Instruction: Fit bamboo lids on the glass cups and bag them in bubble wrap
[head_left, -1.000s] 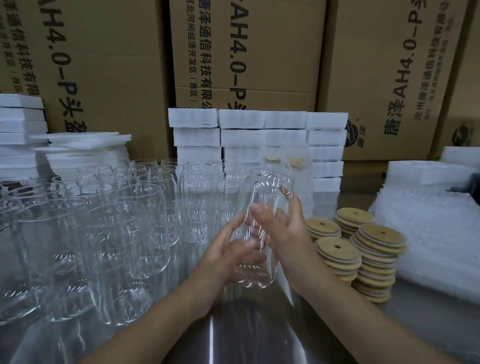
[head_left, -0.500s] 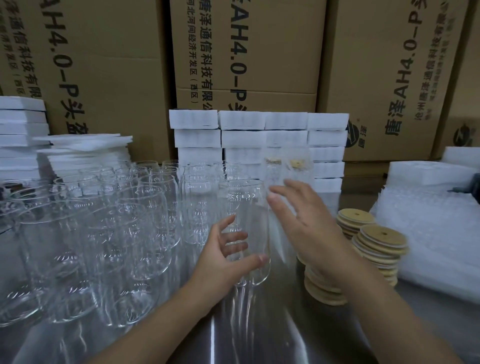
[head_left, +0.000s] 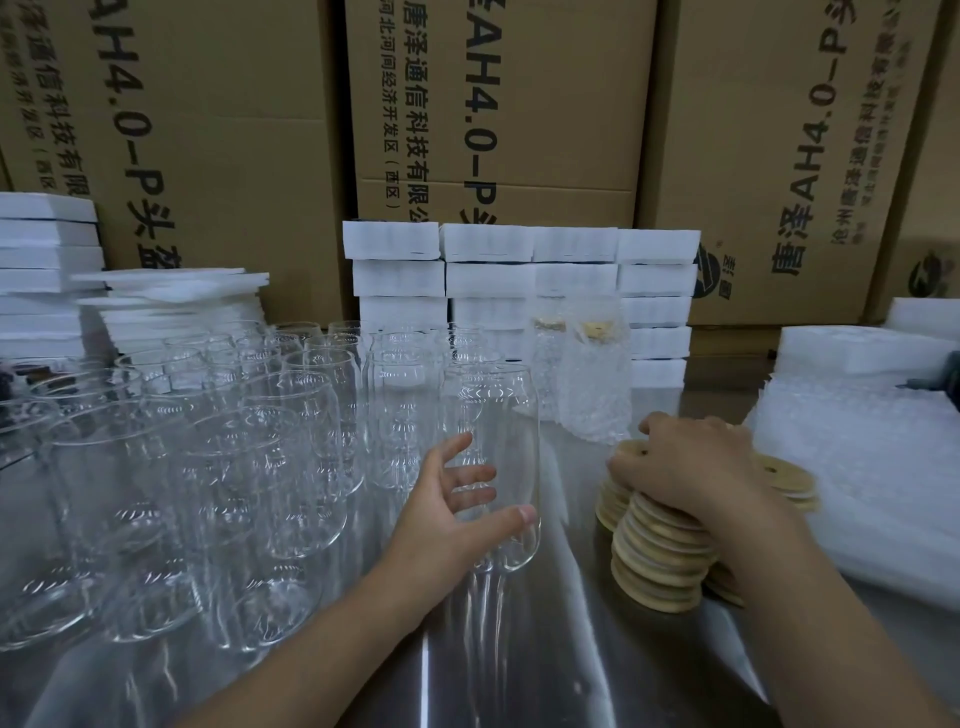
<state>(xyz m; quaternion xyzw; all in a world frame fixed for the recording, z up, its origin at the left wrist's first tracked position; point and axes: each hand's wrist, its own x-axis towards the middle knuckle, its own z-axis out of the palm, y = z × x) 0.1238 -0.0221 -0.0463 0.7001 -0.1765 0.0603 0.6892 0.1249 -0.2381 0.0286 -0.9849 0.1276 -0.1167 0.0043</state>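
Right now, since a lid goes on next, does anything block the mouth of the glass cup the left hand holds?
Nothing visible does: the clear glass cup in the left hand stands open-topped, with nothing above its rim.

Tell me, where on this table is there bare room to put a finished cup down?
Bare steel table shows in front, between the forearms, running back past the held glass cup and the bamboo lid stacks. Left is packed with empty glass cups; right is covered by bubble wrap.
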